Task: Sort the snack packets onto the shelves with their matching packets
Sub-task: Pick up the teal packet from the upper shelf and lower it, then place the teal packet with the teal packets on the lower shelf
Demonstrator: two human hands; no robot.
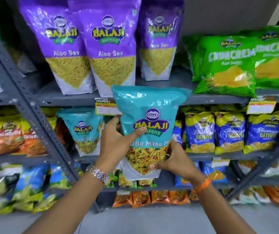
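Observation:
I hold a teal Balaji Khatta Mitha Mix packet (149,115) upright in front of the shelves. My left hand (114,142) grips its left edge, thumb across the front. My right hand (172,159) holds its lower right corner. A matching teal packet (83,130) stands on the second shelf just to the left, behind my left hand. Above, three purple Aloo Sev packets (109,53) stand on the top shelf.
Green Crunchex packets (228,65) lie at the top right. Blue and yellow Gathiya packets (228,132) fill the second shelf at right, orange packets (12,137) at left. A grey perforated diagonal brace (27,105) crosses the left rack. Lower shelves hold several small packets.

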